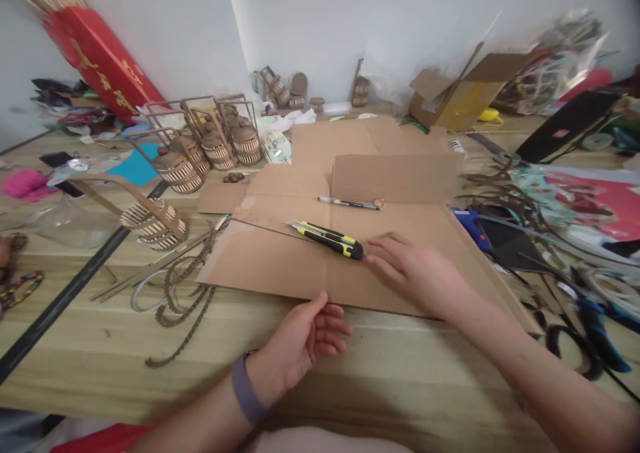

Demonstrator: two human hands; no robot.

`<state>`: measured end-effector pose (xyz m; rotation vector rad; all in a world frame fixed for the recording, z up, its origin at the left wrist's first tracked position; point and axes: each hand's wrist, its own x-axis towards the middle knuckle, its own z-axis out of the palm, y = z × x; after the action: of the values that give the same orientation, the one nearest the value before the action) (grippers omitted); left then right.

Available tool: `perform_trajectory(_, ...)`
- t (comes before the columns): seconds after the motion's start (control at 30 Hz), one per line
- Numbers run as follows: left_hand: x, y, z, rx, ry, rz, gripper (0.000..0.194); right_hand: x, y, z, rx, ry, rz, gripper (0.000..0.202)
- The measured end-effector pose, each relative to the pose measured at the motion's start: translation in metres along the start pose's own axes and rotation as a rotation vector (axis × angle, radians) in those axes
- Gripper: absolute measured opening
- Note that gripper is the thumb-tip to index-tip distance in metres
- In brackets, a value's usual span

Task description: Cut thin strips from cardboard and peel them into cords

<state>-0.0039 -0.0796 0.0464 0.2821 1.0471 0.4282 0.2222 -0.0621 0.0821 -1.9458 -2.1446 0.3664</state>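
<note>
We see the utility knife (333, 241) at frame centre, on cardboard (270, 266). Our right hand (417, 273), fingers loosely extended, is just beside it (contact unclear); our left hand (306, 338), lower centre, half-curls, empty.

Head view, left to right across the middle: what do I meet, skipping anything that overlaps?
Pink bundle → nearest basket → cutter → right hand → blue glue gun.

Cutter (330, 240) lying on the cardboard (280, 266), centre frame, pen (349, 203) just behind it; baskets (219, 149) upper left, glue gun (471, 227) to the right, box (457, 109) upper right, all on the counter (410, 366)!
</note>
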Motion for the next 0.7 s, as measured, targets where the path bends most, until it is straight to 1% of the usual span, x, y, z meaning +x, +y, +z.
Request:
perform_trajectory(0.07,0.001,-0.004,-0.005,-0.012,-0.014,-0.010,0.043,0.027,-0.011,0.010,-0.011,-0.033,-0.024,0.039)
perform_trajectory(0.17,-0.003,-0.007,-0.011,0.025,-0.059,-0.026,0.038,0.046,-0.028,0.029,-0.003,-0.081,-0.037,0.037)
perform_trajectory(0.27,-0.010,-0.007,-0.011,0.136,-0.130,-0.030,0.032,0.046,-0.031,0.037,0.044,-0.106,-0.015,0.025)
perform_trajectory(0.33,-0.014,-0.007,-0.009,0.209,-0.178,0.003,0.030,0.035,-0.023,0.033,0.106,-0.107,0.005,0.021)
perform_trajectory(0.4,-0.016,-0.007,-0.005,0.270,-0.205,0.063,0.031,0.014,-0.008,0.022,0.186,-0.098,0.021,0.022)
perform_trajectory(0.43,-0.016,-0.006,-0.003,0.306,-0.208,0.102,0.033,-0.001,0.001,0.015,0.229,-0.089,0.031,0.023)
perform_trajectory(0.53,-0.017,-0.004,0.006,0.494,-0.201,0.244,0.032,-0.059,0.031,0.003,0.356,0.004,0.124,0.033)
perform_trajectory(0.57,-0.017,-0.002,0.009,0.596,-0.203,0.303,0.029,-0.081,0.040,0.002,0.546,0.050,0.227,0.038)
perform_trajectory(0.6,-0.017,-0.001,0.013,0.720,-0.207,0.368,0.025,-0.102,0.047,0.004,0.749,0.123,0.353,0.044)
perform_trajectory(0.67,-0.016,0.002,0.022,0.999,-0.220,0.521,0.020,-0.142,0.057,0.014,1.090,0.389,0.600,0.050)
perform_trajectory(0.7,-0.013,0.003,0.027,1.135,-0.229,0.612,0.019,-0.158,0.059,0.022,1.227,0.454,0.678,0.050)
